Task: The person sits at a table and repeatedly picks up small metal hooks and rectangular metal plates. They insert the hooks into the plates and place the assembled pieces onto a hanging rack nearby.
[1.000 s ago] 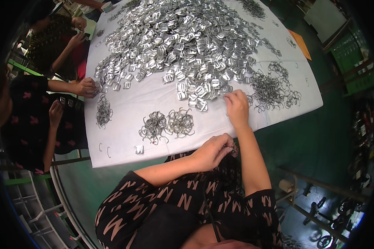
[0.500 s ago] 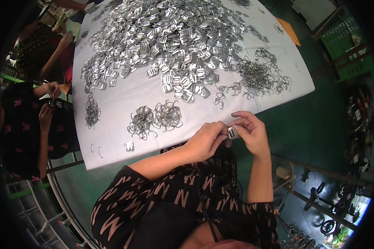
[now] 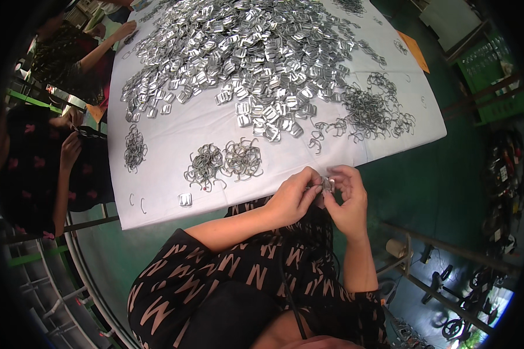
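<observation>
In front of my body, just off the table's near edge, my two hands meet at a small silver metal buckle (image 3: 327, 185). My right hand (image 3: 350, 203) pinches it between thumb and fingertips, the other fingers curled loosely. My left hand (image 3: 294, 198) is closed, thumb against forefinger, its tips against the buckle's left side; whatever thin piece it holds there is mostly hidden. A single buckle (image 3: 185, 199) lies flat near the table edge. Left of my hands sit two small heaps of bent wire hooks, one (image 3: 206, 164) beside the other (image 3: 242, 158).
A large mound of silver buckles (image 3: 239, 52) covers much of the white table (image 3: 163, 135). A bigger hook pile (image 3: 370, 110) sits to the right, a smaller one (image 3: 135, 148) to the left. Two co-workers work along the left side, one's hand (image 3: 124, 30) over the table.
The buckle has turned between my fingers, and my right hand has shifted slightly left and down. At the far left, a co-worker's hand has reached onto the table. The view has shifted slightly.
</observation>
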Motion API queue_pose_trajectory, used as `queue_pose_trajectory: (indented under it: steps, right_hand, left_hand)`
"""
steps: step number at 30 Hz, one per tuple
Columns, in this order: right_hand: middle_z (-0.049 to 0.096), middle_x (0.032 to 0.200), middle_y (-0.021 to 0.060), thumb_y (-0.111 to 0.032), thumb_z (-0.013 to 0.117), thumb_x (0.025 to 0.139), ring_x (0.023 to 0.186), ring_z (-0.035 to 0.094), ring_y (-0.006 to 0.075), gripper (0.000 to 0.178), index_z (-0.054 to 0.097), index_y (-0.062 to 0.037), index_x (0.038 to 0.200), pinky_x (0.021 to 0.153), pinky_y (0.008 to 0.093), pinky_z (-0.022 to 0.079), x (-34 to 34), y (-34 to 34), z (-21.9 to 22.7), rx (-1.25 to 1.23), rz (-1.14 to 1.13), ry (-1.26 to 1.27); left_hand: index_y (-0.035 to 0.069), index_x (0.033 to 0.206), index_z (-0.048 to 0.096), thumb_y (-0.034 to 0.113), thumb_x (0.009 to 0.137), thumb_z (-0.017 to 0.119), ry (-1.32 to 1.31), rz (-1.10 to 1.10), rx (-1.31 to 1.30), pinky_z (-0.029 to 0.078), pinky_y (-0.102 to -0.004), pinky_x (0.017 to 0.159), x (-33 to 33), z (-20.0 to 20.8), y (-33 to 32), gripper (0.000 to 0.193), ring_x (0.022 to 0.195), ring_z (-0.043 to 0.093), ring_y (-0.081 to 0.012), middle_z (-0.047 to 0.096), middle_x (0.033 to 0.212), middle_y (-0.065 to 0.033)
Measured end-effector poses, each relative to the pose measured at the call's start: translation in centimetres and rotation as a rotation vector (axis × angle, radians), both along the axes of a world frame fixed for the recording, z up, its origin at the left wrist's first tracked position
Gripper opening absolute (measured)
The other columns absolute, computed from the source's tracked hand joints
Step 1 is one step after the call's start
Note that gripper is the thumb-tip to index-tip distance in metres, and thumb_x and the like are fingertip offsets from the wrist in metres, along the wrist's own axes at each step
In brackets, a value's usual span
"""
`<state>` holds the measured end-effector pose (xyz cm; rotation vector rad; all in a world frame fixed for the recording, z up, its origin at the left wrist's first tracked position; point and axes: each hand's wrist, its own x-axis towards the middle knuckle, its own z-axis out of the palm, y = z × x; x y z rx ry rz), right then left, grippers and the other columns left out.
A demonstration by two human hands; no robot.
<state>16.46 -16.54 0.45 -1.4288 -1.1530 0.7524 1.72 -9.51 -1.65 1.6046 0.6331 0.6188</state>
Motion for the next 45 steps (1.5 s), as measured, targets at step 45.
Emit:
queue_pose_trajectory:
  steps: [45]
  right_hand:
    - [0.056,0.105,0.0112,0.019,0.059,0.080,0.092,0.062,0.0161,0.027,0.059,0.0100,0.106,0.083,0.0269,0.052,1.6,-2.6,0.3,0.131,-0.089,0.164]
  left_hand:
    - [0.005,0.077,0.064,0.010,0.074,0.065,0.908,0.103,0.981,0.052,-0.0376,0.069,-9.4,-3.0,10.9,0.006,0.080,0.061,-0.0262,0.060,0.083,-0.0077]
